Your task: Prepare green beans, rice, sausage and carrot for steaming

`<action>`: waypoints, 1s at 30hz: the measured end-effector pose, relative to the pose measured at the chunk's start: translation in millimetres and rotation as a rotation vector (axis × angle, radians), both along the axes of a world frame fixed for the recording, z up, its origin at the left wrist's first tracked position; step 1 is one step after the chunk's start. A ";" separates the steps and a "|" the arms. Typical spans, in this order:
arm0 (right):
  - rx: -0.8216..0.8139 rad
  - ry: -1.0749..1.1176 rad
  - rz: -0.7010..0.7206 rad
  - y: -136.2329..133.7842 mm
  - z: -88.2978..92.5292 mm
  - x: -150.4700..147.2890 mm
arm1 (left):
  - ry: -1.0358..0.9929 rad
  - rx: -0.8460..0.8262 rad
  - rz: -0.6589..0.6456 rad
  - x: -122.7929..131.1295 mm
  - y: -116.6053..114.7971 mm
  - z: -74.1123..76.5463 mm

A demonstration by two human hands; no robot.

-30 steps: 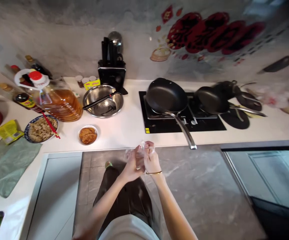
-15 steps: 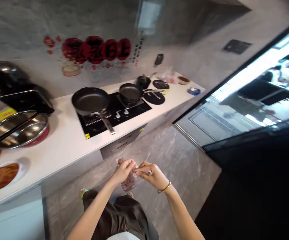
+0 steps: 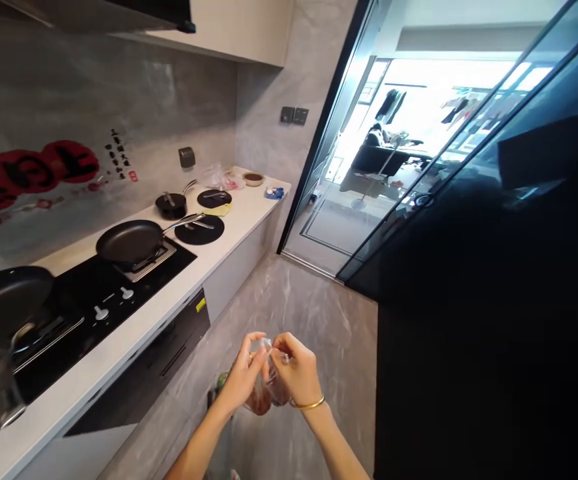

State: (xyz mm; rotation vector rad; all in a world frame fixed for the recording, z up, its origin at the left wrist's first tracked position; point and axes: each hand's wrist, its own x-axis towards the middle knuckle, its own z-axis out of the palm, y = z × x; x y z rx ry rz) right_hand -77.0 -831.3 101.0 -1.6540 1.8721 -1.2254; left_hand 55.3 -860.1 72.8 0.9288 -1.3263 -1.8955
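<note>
A clear plastic bag [image 3: 259, 402] with reddish-brown contents hangs below my two hands, over the floor. My left hand [image 3: 247, 369] pinches the bag's gathered top between thumb and fingers. From the other side my right hand [image 3: 296, 367], with a gold bangle at the wrist, grips the same neck of the bag. The fingertips of both hands almost meet there. What exactly is in the bag cannot be made out, and part of it is hidden behind the hands.
To the left runs a white counter [image 3: 241, 227] with a black gas hob [image 3: 86, 320]. A frying pan [image 3: 131, 241] sits on the far burner, another pan [image 3: 6, 300] on the near one. A small pot [image 3: 171, 205] and a bowl [image 3: 253, 179] stand farther back. Ahead is a glass sliding door [image 3: 393, 220].
My view has swung right, toward the doorway, and the hob now lies farther left. Both hands still hold the bag's neck; their fingers have shifted on it.
</note>
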 end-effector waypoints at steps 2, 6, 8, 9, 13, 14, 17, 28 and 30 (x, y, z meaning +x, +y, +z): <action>-0.043 0.020 -0.004 -27.2 2.4 -34.0 | 0.016 0.025 -0.030 -34.4 -36.0 4.7; -0.118 0.098 -0.003 -93.2 17.6 -115.8 | 0.085 -0.090 -0.088 -107.0 -126.2 25.1; -0.178 0.152 0.035 -128.0 31.8 -162.8 | 0.063 -0.294 -0.101 -146.3 -173.9 42.2; -0.217 0.186 0.050 -144.5 40.4 -186.7 | 0.041 -0.405 -0.113 -166.2 -196.7 52.7; -0.376 0.379 0.013 -200.0 74.7 -281.4 | 0.070 -0.636 -0.192 -243.6 -280.4 99.0; -0.398 0.424 -0.016 -211.4 79.6 -305.4 | 0.115 -0.607 -0.220 -262.5 -301.6 107.3; -0.377 0.458 -0.136 -239.4 72.7 -380.1 | 0.239 -0.338 -0.302 -318.1 -369.7 105.8; 0.061 -0.237 -0.233 -365.7 -51.6 -653.1 | 0.255 0.213 -0.277 -602.3 -531.7 -24.3; 0.134 -0.430 -0.120 -407.9 -46.0 -697.1 | 0.253 0.135 -0.318 -667.9 -552.2 -5.0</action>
